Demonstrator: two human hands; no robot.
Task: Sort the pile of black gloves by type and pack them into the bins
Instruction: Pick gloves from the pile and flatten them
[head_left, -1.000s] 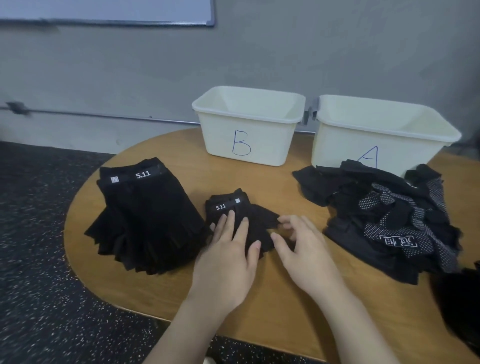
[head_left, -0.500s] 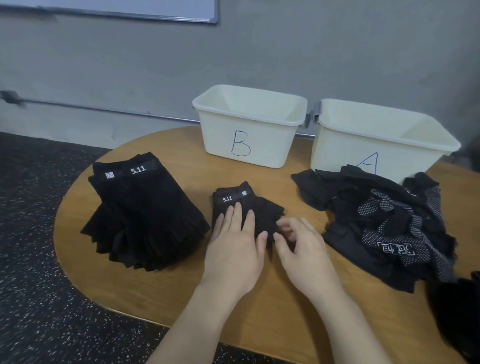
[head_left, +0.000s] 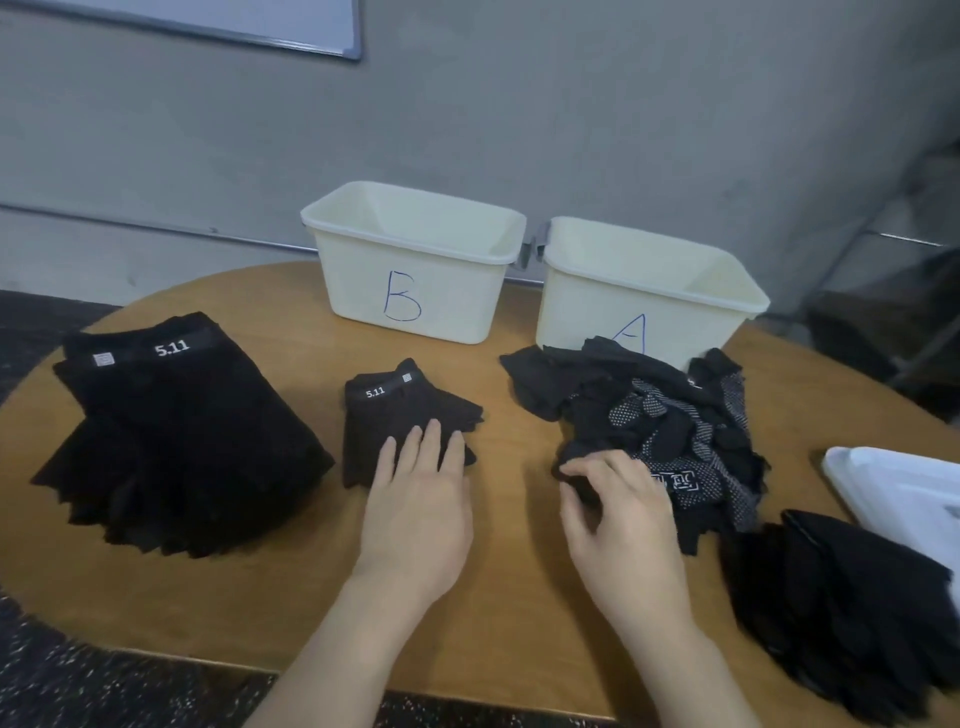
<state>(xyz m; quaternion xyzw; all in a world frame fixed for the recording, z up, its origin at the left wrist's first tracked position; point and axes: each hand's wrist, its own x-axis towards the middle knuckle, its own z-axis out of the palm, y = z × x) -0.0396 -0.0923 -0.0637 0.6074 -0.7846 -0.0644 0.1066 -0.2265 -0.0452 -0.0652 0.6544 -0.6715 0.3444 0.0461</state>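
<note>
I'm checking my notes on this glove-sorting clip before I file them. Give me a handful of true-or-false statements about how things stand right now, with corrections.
1. The left hand lies flat on the small 5.11 stack. True.
2. Bin B already holds gloves. False: no gloves show inside it.
3. The right hand pinches a glove at the edge of the mixed pile. True.
4. Bin A stands left of bin B. False: it stands to the right.
5. The big 5.11 stack lies at the table's left side. True.
</note>
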